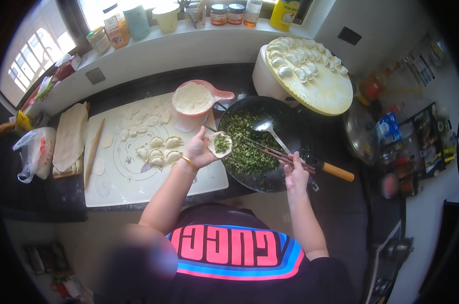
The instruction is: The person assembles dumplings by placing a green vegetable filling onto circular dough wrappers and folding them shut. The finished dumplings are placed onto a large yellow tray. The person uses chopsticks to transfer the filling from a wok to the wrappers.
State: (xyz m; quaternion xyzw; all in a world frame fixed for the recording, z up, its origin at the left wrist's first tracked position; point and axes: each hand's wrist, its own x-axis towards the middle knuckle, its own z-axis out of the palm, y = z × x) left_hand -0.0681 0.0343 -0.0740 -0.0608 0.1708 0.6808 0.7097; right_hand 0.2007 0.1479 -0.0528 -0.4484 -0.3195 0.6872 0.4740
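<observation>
My left hand (pixel 200 150) cups a round dumpling wrapper (pixel 229 152) at the wok's left rim, with a mound of chopped green filling (pixel 222 144) in its middle. Brown chopsticks (pixel 276 154) are gripped in my right hand (pixel 296 175), their tips reaching toward the wrapper over the wok (pixel 257 183). More green filling (pixel 247 121) covers the wok's left part. A metal slotted spoon (pixel 264 126) rests in it, handle slanting toward my right hand. Several folded dumplings (pixel 157 152) sit on the pale mat (pixel 204 180) left of my left hand.
Flour fills a red-handled bowl (pixel 194 99) behind my left hand. A rolling pin (pixel 94 152) and flat dough rounds lie on the mat. Back right, a round yellow tray (pixel 320 91) carries many dumplings. The wok's wooden handle (pixel 339 172) juts right. Jars (pixel 219 15) line the sill.
</observation>
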